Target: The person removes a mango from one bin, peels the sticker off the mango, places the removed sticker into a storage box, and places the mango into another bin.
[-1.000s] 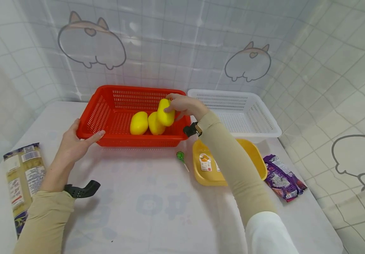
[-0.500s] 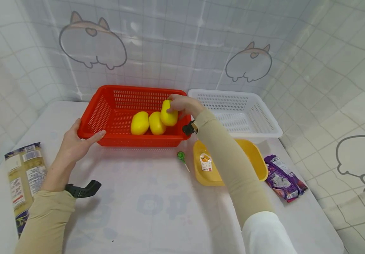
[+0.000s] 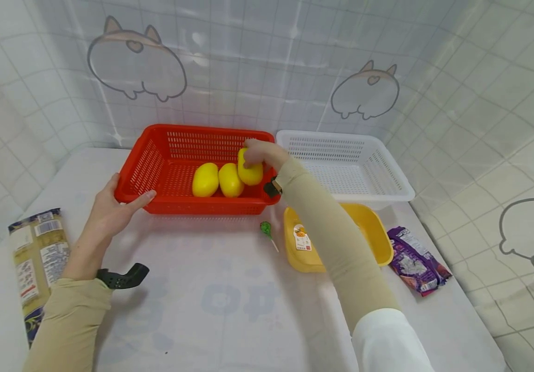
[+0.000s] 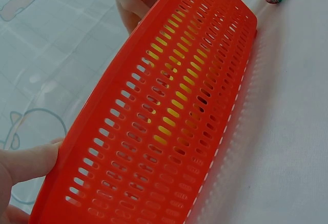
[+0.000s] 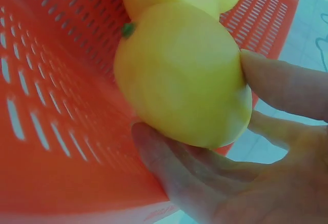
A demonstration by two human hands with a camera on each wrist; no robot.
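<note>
Several yellow mangoes lie or are held in the red basket, whose walls are slotted. My right hand reaches into its right end, thumb and fingers curled round one mango. In the right wrist view this held mango shows a small green stem tip, and it is right against its neighbours. Two more, a middle mango and a left mango, sit side by side. With thumb and fingers, my left hand grips the basket's front left corner; the left wrist view shows its digits at the rim.
A white basket stands right of the red one. Before it is a yellow tray with stickers, partly under my right arm. A green lollipop lies beside the tray, a purple packet at right, a long food packet at left.
My right hand has brought the held mango down and slightly right, from overlapping the middle mango to beside it in the basket. The left hand stays at the basket corner.
</note>
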